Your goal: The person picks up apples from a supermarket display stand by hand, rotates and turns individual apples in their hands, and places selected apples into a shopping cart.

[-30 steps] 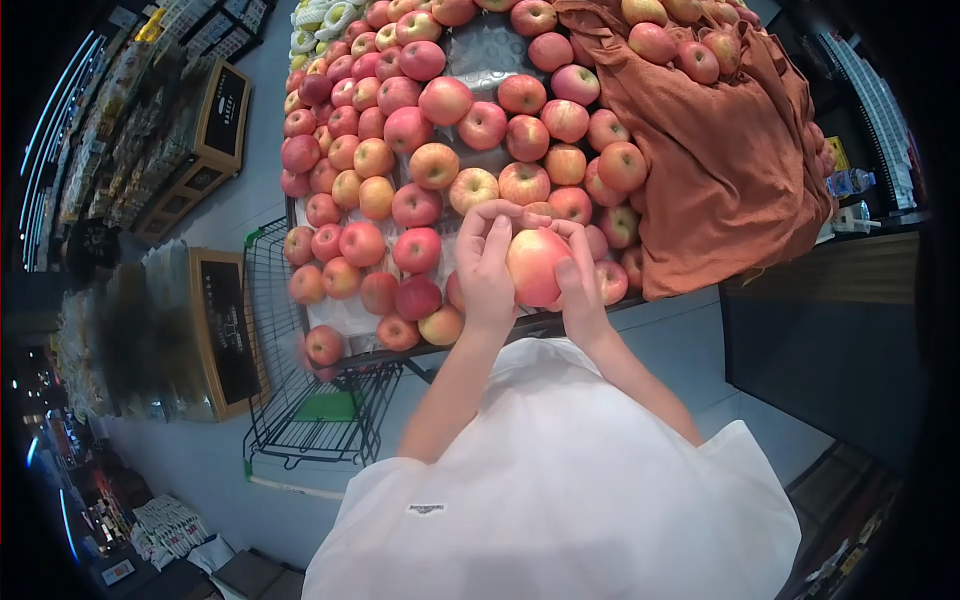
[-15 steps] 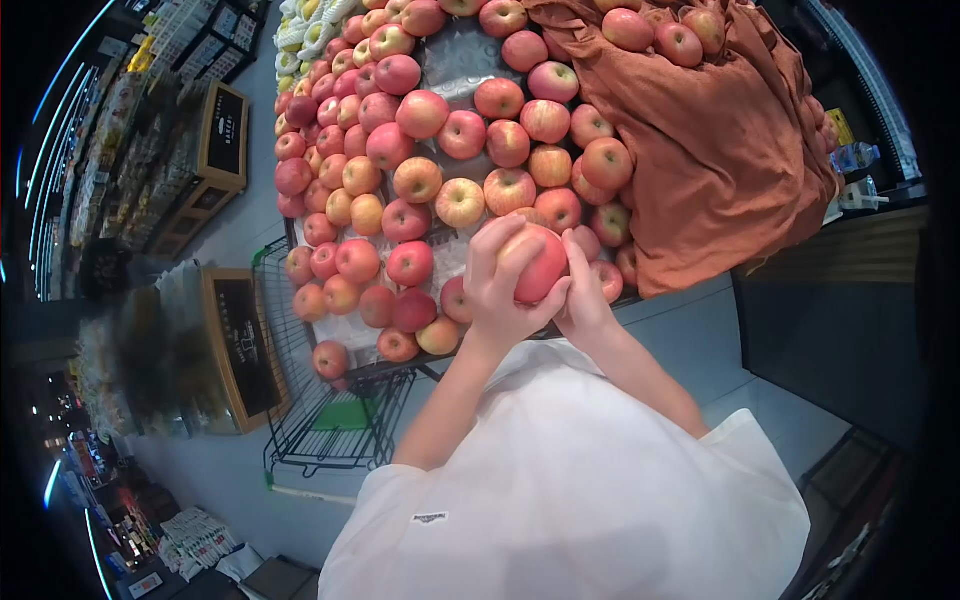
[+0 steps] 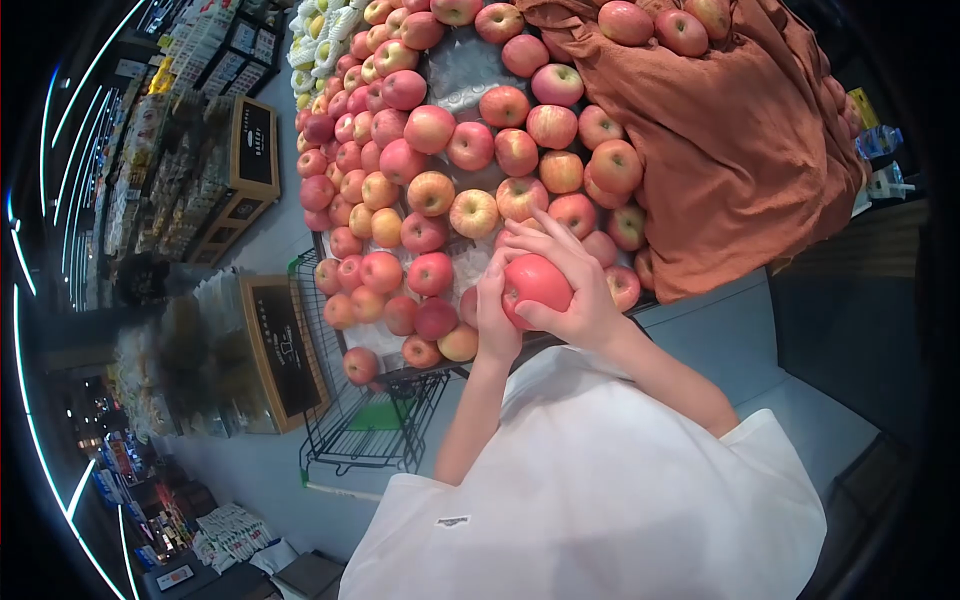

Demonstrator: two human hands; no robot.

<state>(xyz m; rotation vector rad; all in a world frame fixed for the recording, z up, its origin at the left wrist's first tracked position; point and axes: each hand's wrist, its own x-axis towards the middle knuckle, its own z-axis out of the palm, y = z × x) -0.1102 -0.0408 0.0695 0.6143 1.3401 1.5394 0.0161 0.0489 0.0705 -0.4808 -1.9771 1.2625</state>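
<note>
A red apple (image 3: 545,281) sits between my two hands, close in front of my white shirt. My left hand (image 3: 496,308) is cupped along its left side. My right hand (image 3: 588,292) curls around its right side, with the thumb across the near face and fingers reaching over the far side. Both hands are closed on the apple, and parts of it are hidden behind the fingers. Just beyond lies a sloping display of many red and yellowish apples, among them a yellow-red apple (image 3: 474,213) and a red apple (image 3: 430,273).
A rust-coloured cloth (image 3: 720,170) drapes the right of the display, with several apples on top. Left of it stands a wire shopping cart (image 3: 350,440) with green trim. Bakery shelving with a framed black sign (image 3: 285,345) is farther left. A dark cabinet (image 3: 850,320) stands right.
My right hand has moved up and over the apple, its thumb now on the near face. My left fingers have shifted from the apple's top to its left side. The view has shifted slightly.
</note>
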